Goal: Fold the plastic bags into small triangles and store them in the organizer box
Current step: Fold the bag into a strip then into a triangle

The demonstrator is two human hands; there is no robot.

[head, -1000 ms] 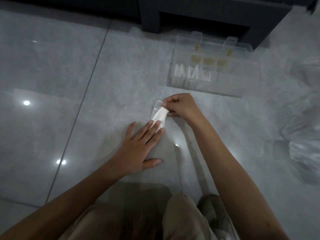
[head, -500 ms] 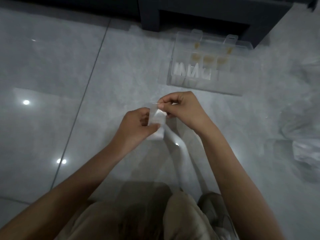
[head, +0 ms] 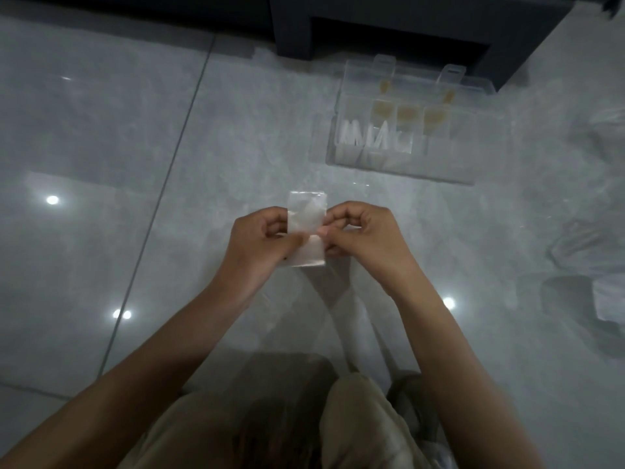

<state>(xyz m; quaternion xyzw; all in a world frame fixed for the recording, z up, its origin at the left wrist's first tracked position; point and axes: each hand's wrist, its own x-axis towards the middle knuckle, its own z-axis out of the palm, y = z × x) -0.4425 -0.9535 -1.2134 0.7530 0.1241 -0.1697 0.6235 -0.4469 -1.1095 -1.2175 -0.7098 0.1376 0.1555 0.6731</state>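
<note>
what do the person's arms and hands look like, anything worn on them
No sleeves, watch or bracelet in view: both arms are bare up to the frame's edge. The left hand and right hand wear no gloves, and no ring shows from this angle.

The plastic bag point(head: 306, 214) is translucent, a milky white, with a paler triangle showing through its upper half. The organizer box point(head: 399, 170) is clear and colourless; the folded triangles point(head: 375, 137) in it are white, and the pieces point(head: 407, 115) behind them are amber-yellow. The floor point(head: 101, 130) is glossy grey tile with faint cloudy mottling, a dark grout line point(head: 170, 164) and bright white light spots point(head: 52, 199). The furniture point(head: 372, 11) is near black. The trousers point(head: 358, 418) are beige. The loose bags point(head: 608, 292) are hazy white.
</note>
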